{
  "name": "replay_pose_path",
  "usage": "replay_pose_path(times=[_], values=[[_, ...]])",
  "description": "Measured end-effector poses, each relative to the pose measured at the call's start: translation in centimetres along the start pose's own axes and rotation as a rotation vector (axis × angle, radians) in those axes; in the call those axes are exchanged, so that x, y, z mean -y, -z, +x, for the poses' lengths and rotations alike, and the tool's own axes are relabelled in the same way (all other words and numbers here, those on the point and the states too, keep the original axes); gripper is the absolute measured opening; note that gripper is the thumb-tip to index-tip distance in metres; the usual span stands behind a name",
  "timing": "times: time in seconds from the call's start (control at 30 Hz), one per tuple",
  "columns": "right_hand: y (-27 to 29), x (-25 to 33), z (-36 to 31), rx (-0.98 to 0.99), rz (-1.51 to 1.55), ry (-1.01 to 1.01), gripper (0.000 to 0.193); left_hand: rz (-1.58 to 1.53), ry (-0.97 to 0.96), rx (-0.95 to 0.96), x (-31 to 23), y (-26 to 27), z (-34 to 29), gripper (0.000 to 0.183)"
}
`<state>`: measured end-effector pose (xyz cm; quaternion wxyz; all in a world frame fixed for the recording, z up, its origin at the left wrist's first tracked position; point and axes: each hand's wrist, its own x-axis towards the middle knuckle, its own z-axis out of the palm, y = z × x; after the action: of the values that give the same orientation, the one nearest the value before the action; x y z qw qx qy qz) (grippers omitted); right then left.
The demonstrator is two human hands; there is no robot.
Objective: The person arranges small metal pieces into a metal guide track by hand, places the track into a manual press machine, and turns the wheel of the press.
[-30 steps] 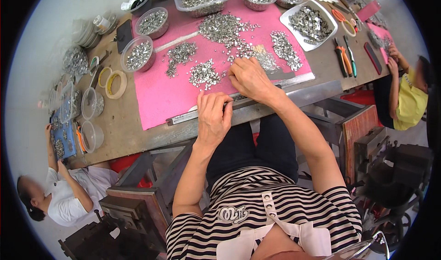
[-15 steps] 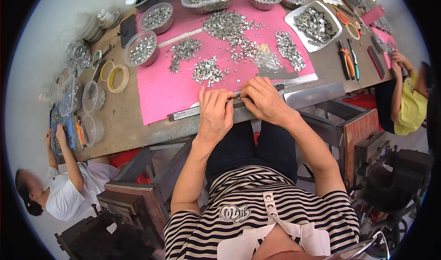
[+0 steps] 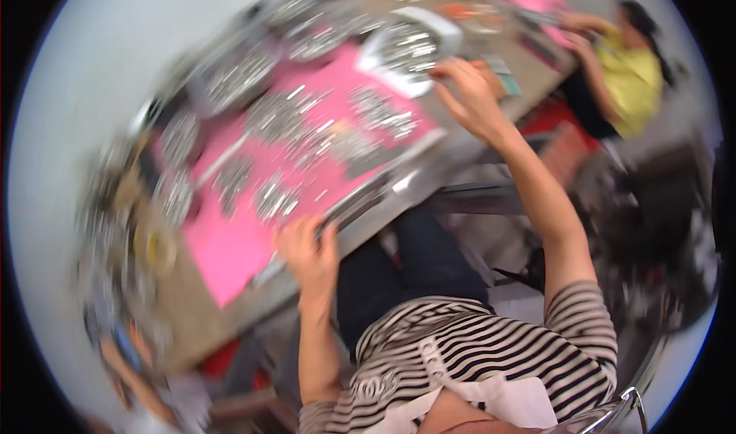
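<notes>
The whole view is smeared by motion. My left hand [image 3: 308, 254] is low at the near edge of the pink mat [image 3: 218, 261], beside a long metal bar [image 3: 362, 204] along the table edge. Its fingers are too blurred to show whether a small part is between them. Out to the far right, my right hand [image 3: 474, 100] is raised near the white tray [image 3: 448, 31] of metal pieces. Its thumb and fingers are apart, with nothing visible in them. Small shiny metal parts [image 3: 276, 198] lie in several piles on the mat.
Clear tubs [image 3: 230, 77] of metal parts line the mat's far side. Tape rolls [image 3: 156, 246] lie left. A teal-handled tool [image 3: 506, 81] lies beyond my right hand. A person in yellow [image 3: 636, 73] sits right; another person's arm [image 3: 126, 369] shows lower left.
My hands, earlier together at the bar, are now apart. The right has swung out toward the tray and hand tools; the left stays by the bar. The whole view has tilted.
</notes>
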<state>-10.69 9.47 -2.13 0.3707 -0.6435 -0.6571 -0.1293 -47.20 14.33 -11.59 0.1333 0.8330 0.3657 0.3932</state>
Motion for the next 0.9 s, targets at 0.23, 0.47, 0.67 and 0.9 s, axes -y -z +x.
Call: replay_pose_path(times=[0.23,0.47,0.67,0.9], values=[[28.3,-15.0,10.2,0.3,-0.613,-0.813,0.044,0.086,-0.05,0.062,0.6,0.6,-0.1,0.012],[56.4,-9.5,6.5,-0.082,-0.59,-0.98,0.076,0.174,-0.082,0.052,0.9,0.2,-0.2,0.019],[38.5,5.2,3.1,-0.565,-1.272,-0.796,0.068,0.194,-0.05,0.056,1.6,1.9,-0.8,0.016],[27.0,8.5,4.7,-0.026,-0.801,-0.317,0.066,0.034,-0.076,0.023,-0.8,-0.6,1.0,0.013]])
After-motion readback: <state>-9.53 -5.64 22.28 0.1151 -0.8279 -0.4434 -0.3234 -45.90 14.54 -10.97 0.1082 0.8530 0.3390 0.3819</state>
